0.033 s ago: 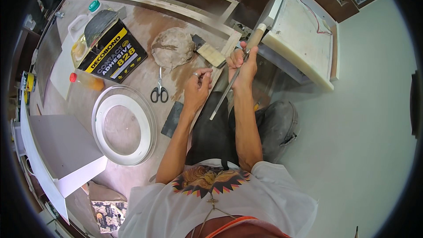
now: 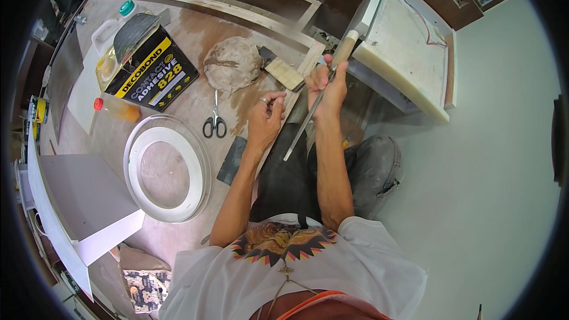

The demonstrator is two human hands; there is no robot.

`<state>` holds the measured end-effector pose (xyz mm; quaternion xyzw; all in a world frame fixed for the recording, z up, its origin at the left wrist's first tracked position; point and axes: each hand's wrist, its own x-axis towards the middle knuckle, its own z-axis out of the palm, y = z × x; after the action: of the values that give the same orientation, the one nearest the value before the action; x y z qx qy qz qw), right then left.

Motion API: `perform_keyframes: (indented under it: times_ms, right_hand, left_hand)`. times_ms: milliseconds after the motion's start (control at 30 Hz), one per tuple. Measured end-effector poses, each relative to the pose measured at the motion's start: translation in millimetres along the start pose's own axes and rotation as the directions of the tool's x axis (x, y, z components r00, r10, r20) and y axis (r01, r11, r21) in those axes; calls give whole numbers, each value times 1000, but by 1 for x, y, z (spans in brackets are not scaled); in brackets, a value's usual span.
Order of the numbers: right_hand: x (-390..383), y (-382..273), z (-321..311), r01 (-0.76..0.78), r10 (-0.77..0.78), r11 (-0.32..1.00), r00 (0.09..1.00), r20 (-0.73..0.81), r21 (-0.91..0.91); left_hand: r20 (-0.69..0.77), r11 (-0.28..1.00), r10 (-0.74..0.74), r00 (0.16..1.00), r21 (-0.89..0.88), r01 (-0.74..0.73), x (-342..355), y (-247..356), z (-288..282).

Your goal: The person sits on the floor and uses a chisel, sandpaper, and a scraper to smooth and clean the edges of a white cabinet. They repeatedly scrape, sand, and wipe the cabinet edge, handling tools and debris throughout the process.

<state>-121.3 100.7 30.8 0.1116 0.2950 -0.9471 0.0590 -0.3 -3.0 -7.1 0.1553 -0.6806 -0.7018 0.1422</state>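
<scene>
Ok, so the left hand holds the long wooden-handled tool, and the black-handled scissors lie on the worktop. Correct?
Not the left: the head view shows the right hand holding the long wooden-handled tool. The black-handled scissors do lie on the worktop.

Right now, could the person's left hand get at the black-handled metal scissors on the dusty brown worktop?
Probably yes: the scissors lie just left of the left hand, handles toward the person, with only bare worktop visible between them.

Looks a wkshp: stained bench (image 2: 192,24) w/ can (image 2: 157,71) & scissors (image 2: 215,114)
</scene>
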Motion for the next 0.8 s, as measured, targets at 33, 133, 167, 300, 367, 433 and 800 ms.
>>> perform_keyframes:
  times_ms: [33,133,167,300,367,433,800]
  right_hand:
    - [1,0,0,13,-13,1000,1000,11,7]
    - [4,2,6,17,-19,1000,997,72,20]
    - [5,0,8,18,-21,1000,994,109,25]
    - [-4,-9,16,7,-4,1000,973,230,-14]
    - [-3,-6,17,1,18,997,965,262,-73]
    - [-17,-1,33,-70,127,984,922,365,-165]
    - [-17,133,88,-298,334,921,935,118,-250]
  left_hand:
    - [-2,1000,4,1000,7,-4,3,1,0]
    - [-13,1000,18,1000,13,-18,4,-2,-1]
    - [-19,1000,23,1000,13,-23,4,-4,-1]
    - [-42,992,82,996,97,-78,1,5,-1]
    - [-61,975,146,987,181,-133,0,5,-1]
    - [-79,934,243,967,288,-211,0,2,0]
    - [73,926,201,977,310,-214,-6,-3,6]
